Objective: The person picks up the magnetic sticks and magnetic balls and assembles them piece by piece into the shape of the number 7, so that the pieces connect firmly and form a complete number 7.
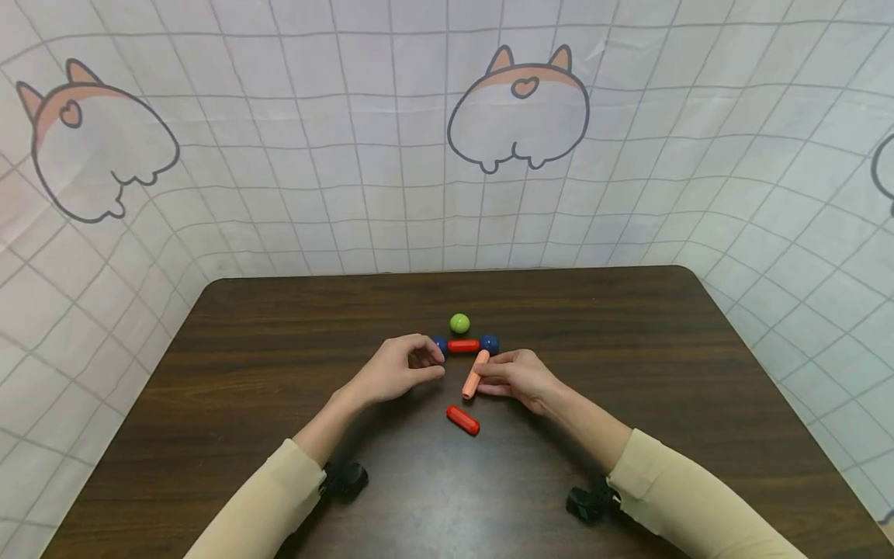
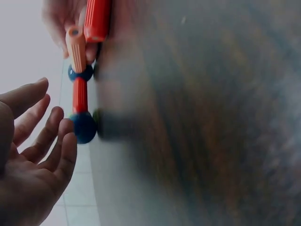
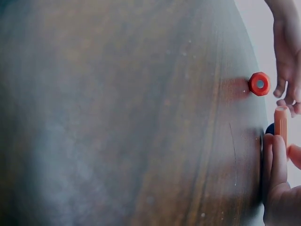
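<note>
My right hand (image 1: 520,379) pinches an orange ribbed rod (image 1: 475,375) between thumb and fingers, its far end close to the right blue ball (image 1: 490,345). A red rod (image 1: 464,346) joins that ball to a left blue ball (image 1: 439,343). By the left ball is my left hand (image 1: 401,369), its fingers loosely bent with nothing between thumb and fingers. In the left wrist view its fingertips overlap the blue ball (image 2: 84,128); I cannot tell whether they touch. Nearer me, a loose red rod (image 1: 462,420) lies on the table; a hole shows in its end (image 3: 259,84).
A green ball (image 1: 459,324) sits just behind the joined pieces. All of this is on a dark wooden table (image 1: 279,310). A white grid-patterned cloth (image 1: 349,155) hangs behind the table and at its sides.
</note>
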{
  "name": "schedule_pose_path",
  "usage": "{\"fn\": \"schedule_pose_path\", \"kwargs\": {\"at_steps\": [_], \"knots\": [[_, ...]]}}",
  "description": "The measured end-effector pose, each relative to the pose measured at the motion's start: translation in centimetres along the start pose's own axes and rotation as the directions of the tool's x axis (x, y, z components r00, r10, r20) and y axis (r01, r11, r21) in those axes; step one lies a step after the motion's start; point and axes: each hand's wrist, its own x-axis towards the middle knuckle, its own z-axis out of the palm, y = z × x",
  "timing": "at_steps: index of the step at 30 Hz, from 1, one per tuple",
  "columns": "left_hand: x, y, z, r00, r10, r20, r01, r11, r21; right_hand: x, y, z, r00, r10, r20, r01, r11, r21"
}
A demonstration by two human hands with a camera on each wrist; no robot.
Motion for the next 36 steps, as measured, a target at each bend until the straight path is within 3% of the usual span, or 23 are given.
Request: {"fn": "schedule_pose_path", "kwargs": {"at_steps": [7, 17, 36], "knots": [[-0.9, 0.8, 0.6, 0.996, 0.022, 0.09, -0.02, 0.999, -0.025, -0.1, 0.0, 0.1, 1.0, -0.004, 0.001, 0.005, 1.0, -0.009], [-1.9, 1.4, 2.0, 0.982, 0.083, 0.169, -0.084, 0.996, -0.003, -0.1, 0.1, 0.0, 1.0, -0.008, 0.013, 0.008, 1.0, 0.002], [-2.2, 1.5, 2.7, 0.96, 0.09, 0.265, -0.105, 0.994, 0.041, -0.1, 0.1, 0.0, 1.0, -0.006, 0.008, 0.006, 1.0, -0.017]]}}
